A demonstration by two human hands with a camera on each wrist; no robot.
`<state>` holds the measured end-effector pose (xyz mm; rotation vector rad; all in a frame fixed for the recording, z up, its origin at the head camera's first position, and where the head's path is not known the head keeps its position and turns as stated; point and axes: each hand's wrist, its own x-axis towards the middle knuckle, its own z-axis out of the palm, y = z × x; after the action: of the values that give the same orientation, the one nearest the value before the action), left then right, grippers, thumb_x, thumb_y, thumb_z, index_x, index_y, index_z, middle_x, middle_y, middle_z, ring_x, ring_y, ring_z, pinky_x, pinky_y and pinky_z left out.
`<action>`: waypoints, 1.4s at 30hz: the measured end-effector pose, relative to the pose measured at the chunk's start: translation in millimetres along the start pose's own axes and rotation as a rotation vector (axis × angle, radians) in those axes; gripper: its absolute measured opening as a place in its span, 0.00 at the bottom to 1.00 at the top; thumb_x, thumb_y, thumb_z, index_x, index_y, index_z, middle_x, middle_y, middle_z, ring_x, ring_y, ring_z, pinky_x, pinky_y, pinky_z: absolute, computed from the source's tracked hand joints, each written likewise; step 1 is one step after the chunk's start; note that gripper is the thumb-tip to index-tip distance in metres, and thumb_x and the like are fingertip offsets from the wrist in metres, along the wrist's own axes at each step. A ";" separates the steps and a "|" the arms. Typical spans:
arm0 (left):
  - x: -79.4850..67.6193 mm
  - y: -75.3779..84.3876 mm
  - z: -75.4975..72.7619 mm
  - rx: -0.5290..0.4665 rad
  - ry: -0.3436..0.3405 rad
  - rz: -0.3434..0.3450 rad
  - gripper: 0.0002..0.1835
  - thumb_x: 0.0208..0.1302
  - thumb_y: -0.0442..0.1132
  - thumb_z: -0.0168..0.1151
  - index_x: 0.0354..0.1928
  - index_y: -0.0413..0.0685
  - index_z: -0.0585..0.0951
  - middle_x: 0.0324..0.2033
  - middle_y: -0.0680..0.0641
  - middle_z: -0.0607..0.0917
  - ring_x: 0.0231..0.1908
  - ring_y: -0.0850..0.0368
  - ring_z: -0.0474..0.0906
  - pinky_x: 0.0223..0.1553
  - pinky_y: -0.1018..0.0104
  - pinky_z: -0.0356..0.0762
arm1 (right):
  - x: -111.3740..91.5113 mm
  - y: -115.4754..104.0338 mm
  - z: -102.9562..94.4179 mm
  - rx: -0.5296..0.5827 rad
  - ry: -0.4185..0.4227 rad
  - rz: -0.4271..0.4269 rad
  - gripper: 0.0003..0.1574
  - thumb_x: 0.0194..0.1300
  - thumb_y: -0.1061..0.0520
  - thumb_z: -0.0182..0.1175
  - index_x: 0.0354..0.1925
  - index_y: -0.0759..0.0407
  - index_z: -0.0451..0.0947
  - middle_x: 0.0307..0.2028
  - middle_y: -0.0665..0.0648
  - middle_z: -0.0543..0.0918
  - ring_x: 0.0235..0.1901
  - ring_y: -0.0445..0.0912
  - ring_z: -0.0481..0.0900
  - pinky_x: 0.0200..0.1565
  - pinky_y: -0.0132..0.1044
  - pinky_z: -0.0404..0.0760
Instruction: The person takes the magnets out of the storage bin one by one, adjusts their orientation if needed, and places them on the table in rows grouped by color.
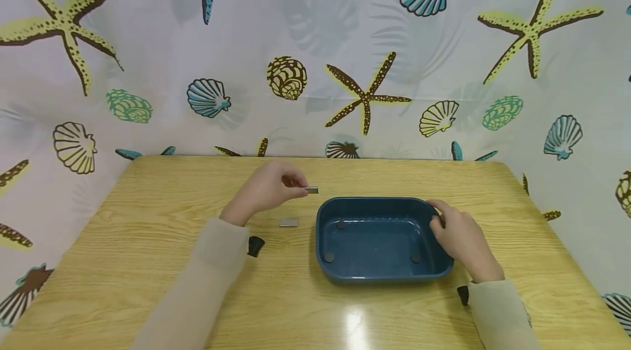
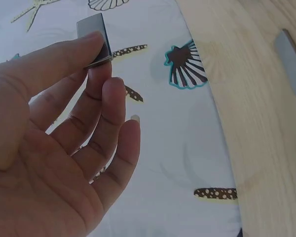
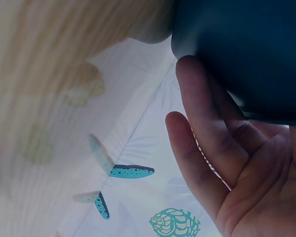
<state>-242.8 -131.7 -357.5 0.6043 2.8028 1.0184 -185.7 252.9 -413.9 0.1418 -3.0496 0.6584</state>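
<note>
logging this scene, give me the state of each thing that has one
left hand: pinching a block
that block: held, off the table
other block: lying on the table
bin: open side up, no block inside
right hand: gripping the bin's wall
sheet: hanging

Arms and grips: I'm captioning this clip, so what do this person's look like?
The left sleeve and right sleeve are long and pale beige. The left grip and right grip are bare hands; no gloves or rings show. Small black parts show beside both sleeves.
</note>
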 end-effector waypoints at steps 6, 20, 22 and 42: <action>-11.5 -21.1 -3.8 -0.014 0.028 -0.035 0.02 0.66 0.40 0.71 0.36 0.52 0.89 0.34 0.49 0.88 0.36 0.55 0.80 0.40 0.63 0.77 | -0.7 0.3 0.7 0.005 0.000 -0.003 0.28 0.75 0.60 0.50 0.71 0.61 0.70 0.15 0.50 0.68 0.14 0.44 0.65 0.21 0.35 0.63; -42.1 -52.4 -10.2 -0.024 0.118 -0.086 0.04 0.67 0.41 0.70 0.38 0.50 0.89 0.36 0.47 0.89 0.38 0.53 0.82 0.43 0.60 0.78 | -1.1 1.2 0.8 0.006 -0.007 0.011 0.29 0.76 0.59 0.49 0.72 0.61 0.69 0.16 0.51 0.69 0.15 0.44 0.66 0.22 0.35 0.63; -45.8 -56.0 -9.9 -0.012 0.130 -0.088 0.04 0.67 0.40 0.71 0.39 0.49 0.89 0.36 0.47 0.89 0.39 0.53 0.82 0.42 0.61 0.77 | -1.1 1.2 1.1 0.007 -0.006 0.008 0.29 0.76 0.59 0.49 0.72 0.61 0.69 0.16 0.51 0.69 0.15 0.44 0.66 0.22 0.35 0.63; -64.1 -84.7 -16.6 0.085 0.127 -0.215 0.06 0.69 0.41 0.68 0.42 0.48 0.89 0.43 0.43 0.89 0.41 0.49 0.82 0.43 0.53 0.81 | -1.2 3.5 1.3 0.013 -0.012 -0.014 0.29 0.77 0.59 0.48 0.72 0.60 0.68 0.16 0.50 0.68 0.14 0.43 0.63 0.21 0.35 0.62</action>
<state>-215.9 -226.1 -401.2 0.2447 2.9525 0.9300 -184.8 255.6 -416.5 0.1682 -3.0529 0.6792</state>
